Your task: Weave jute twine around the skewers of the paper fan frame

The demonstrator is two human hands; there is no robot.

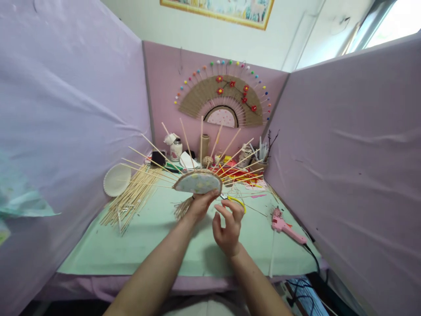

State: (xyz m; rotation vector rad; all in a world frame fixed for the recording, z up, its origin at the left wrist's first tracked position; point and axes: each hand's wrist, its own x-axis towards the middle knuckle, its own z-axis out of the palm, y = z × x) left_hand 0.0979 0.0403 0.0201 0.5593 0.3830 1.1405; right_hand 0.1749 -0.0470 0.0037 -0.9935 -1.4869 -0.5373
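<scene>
My left hand (201, 206) is closed on the lower edge of a half-round fan base (197, 182), its thumb on the pale patterned face. The base has a brown rim, and thin wooden sticks (201, 140) spread out from it like rays. Just right of it, my right hand (226, 230) is raised with curved fingers apart and nothing visible between them. Yellow-handled scissors (240, 202) show behind its fingertips, partly covered. A bundle of brown twine strands (183, 210) lies left of my left hand.
A pink glue gun (287, 229) lies at right with its cord over the edge. Loose sticks (131, 197) and a white round dish (117, 180) are at left. Jars, red strips (240, 174) and a cardboard tube (205, 146) line the back. A decorated fan (226, 94) hangs behind.
</scene>
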